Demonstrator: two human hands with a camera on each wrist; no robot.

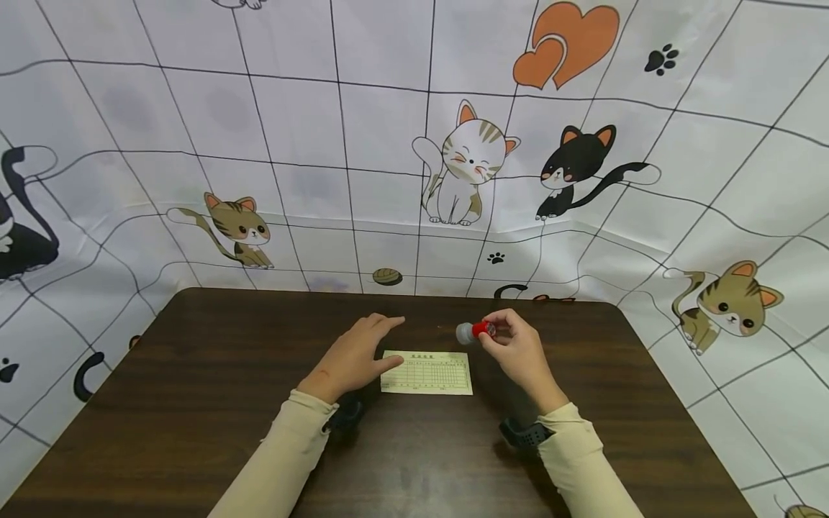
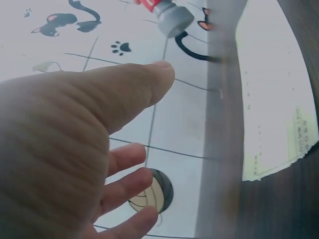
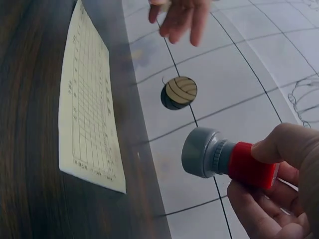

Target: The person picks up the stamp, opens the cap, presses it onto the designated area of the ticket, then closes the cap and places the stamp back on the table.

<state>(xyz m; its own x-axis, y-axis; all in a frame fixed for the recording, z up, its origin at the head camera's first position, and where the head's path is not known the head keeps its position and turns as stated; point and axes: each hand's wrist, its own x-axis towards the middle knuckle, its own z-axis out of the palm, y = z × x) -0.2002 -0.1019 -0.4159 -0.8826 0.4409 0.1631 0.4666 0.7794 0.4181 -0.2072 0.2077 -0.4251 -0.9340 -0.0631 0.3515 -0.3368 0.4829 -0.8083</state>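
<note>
In my right hand (image 1: 520,355), thumb and fingers pinch a small round stamp (image 3: 251,163) by its red body. Its wider grey end points left, toward my other hand, and the stamp is held above the table. A pale yellow pad of printed forms (image 1: 430,374) lies flat below and between the hands, a ruled grid on its top sheet. Thumb and fingers spread apart, my left hand (image 1: 355,357) is beside the pad with nothing in its grasp. The left thumb overlaps the pad's left edge in the head view; whether it touches the paper, I cannot tell.
The dark wooden table (image 1: 214,374) spreads out around the pad. Behind it and along its sides hangs a white sheet (image 1: 382,122) with black lines and cartoon cats. Dark bands with devices (image 1: 526,434) sit at both wrists.
</note>
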